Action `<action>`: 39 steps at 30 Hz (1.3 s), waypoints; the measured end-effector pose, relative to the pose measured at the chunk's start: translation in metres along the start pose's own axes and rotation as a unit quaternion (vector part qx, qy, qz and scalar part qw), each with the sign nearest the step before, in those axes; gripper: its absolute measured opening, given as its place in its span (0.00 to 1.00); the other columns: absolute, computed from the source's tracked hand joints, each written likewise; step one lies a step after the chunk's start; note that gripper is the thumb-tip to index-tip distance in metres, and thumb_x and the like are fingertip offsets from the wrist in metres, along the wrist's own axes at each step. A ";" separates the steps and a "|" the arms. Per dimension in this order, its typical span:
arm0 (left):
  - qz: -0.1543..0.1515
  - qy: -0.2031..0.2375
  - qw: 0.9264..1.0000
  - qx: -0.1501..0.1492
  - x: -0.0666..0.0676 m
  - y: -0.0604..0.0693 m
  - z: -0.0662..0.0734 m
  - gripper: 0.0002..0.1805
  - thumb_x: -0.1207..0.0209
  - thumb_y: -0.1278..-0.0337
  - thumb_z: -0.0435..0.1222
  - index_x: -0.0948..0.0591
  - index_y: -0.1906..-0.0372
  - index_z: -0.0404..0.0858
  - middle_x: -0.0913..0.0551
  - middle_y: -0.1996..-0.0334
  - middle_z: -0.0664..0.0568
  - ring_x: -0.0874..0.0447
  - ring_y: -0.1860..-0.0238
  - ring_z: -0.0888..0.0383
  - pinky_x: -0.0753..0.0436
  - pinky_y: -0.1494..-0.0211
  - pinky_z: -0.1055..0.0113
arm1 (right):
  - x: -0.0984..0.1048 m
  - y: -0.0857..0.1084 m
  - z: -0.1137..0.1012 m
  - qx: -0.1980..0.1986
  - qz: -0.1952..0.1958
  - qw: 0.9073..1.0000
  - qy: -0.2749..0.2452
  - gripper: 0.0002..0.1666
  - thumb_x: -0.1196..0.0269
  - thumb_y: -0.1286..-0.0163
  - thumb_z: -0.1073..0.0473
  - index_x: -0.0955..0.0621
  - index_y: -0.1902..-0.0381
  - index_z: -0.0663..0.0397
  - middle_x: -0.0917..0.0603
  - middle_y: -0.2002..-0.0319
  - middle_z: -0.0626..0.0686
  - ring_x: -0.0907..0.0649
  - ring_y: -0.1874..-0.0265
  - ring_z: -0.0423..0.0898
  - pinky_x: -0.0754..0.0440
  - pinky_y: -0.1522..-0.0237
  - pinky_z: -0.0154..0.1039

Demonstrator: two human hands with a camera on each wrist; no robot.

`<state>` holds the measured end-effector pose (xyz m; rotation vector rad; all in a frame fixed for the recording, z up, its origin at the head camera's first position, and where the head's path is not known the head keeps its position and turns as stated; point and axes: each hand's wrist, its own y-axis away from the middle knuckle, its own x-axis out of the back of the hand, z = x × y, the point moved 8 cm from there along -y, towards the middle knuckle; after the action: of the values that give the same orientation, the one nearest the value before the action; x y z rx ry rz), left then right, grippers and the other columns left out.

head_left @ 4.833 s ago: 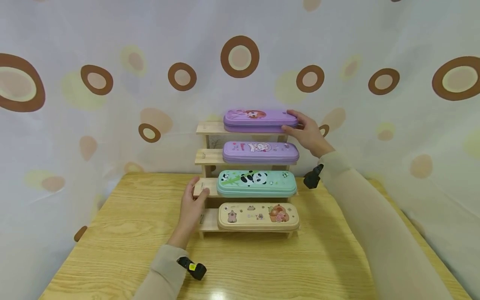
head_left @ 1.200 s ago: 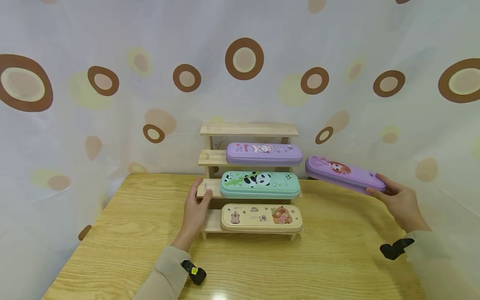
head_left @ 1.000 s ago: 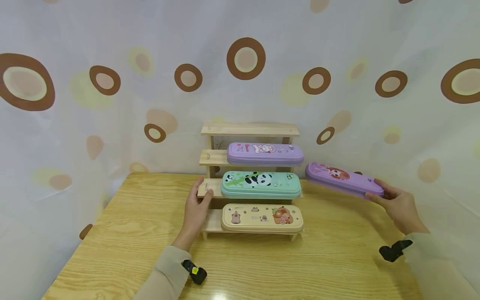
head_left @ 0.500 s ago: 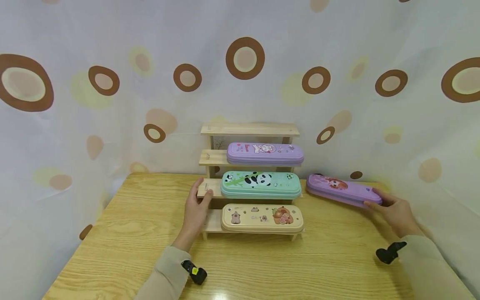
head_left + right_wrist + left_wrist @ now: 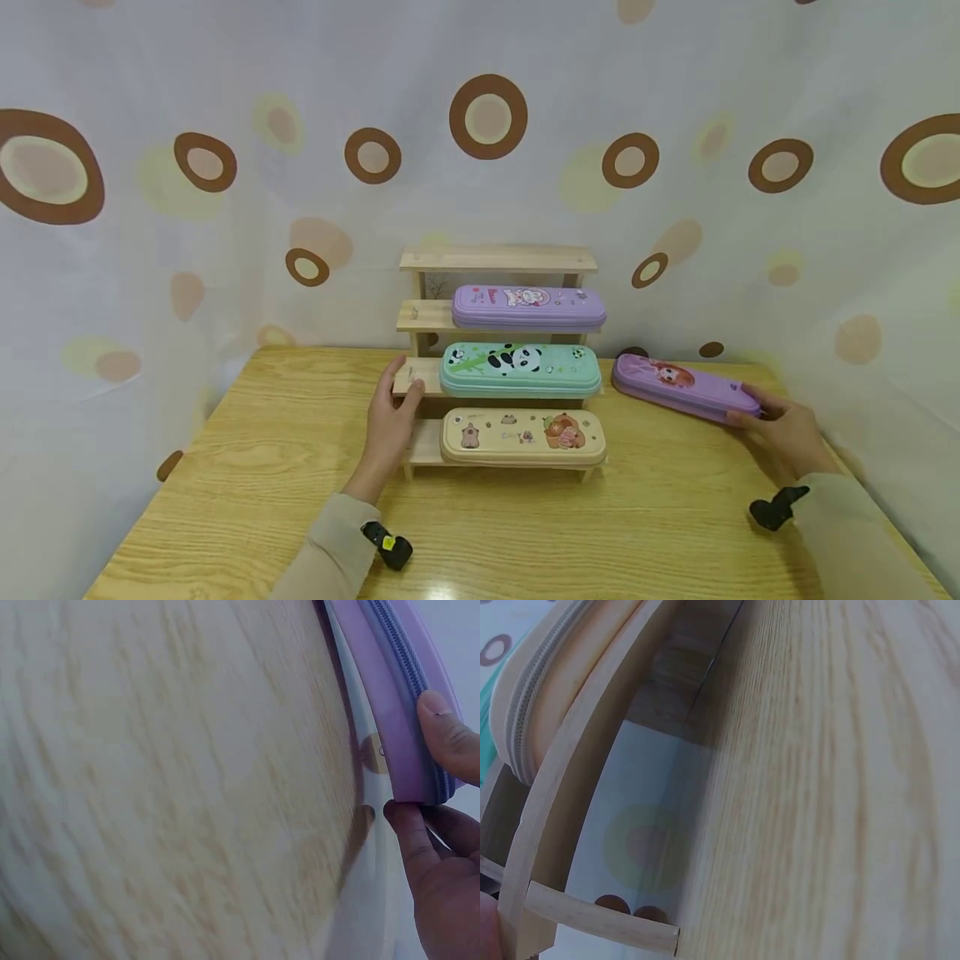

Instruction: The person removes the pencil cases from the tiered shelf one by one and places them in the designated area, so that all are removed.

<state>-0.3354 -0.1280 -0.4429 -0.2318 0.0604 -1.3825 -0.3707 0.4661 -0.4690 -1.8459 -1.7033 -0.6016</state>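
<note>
My right hand point(image 5: 782, 429) grips the right end of a purple pencil case point(image 5: 686, 387) with a red-haired girl on its lid. In the right wrist view, the thumb presses by the zipper point(image 5: 401, 645) and other fingers touch the case's end. It lies at a slant at the back right of the table; whether its whole base touches the wood, I cannot tell. My left hand point(image 5: 390, 421) holds the left end of a tiered wooden shelf point(image 5: 498, 259), at its second step from the bottom. Only a sliver of that hand shows in the left wrist view.
On the shelf's lower steps lie a lilac rabbit pencil case point(image 5: 528, 307), a mint panda one point(image 5: 521, 369) and a cream one point(image 5: 523, 436). The wood-grain table point(image 5: 525, 533) meets a patterned cloth point(image 5: 487, 192) behind.
The girl pencil case has left the top step in my right hand, moving right and down to the table's back right. My left hand stays on the shelf.
</note>
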 end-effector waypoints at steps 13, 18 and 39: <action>0.005 -0.014 1.000 0.010 -0.001 -0.005 -0.014 0.31 0.47 0.26 0.46 0.39 0.23 0.48 0.31 0.33 0.50 0.28 0.58 0.53 0.26 0.56 0.63 | -0.006 0.000 0.002 -0.022 -0.047 0.999 -0.005 0.51 0.35 0.31 0.44 0.46 0.24 0.63 0.45 0.30 0.77 0.41 0.34 0.73 0.32 0.55 0.18; 0.009 -0.018 1.000 -0.002 -0.001 -0.005 -0.011 0.31 0.47 0.26 0.45 0.39 0.24 0.48 0.32 0.31 0.51 0.28 0.59 0.55 0.26 0.58 0.67 | 0.000 0.000 -0.007 -0.021 -0.028 0.999 -0.023 0.50 0.37 0.30 0.42 0.47 0.24 0.62 0.50 0.27 0.74 0.44 0.33 0.76 0.32 0.36 0.42; 0.016 -0.010 1.000 0.004 0.002 -0.004 -0.011 0.30 0.47 0.27 0.45 0.38 0.24 0.51 0.24 0.46 0.47 0.29 0.65 0.55 0.27 0.67 0.70 | -0.008 -0.003 -0.085 0.097 0.003 0.989 -0.112 0.37 0.35 0.30 0.54 0.33 0.27 0.57 0.27 0.34 0.45 0.26 0.42 0.33 0.26 0.52 0.21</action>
<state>-0.3412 -0.1320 -0.4524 -0.2363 0.0411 -1.3483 -0.3711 0.4039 -0.4099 -1.8326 -1.8258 -0.2221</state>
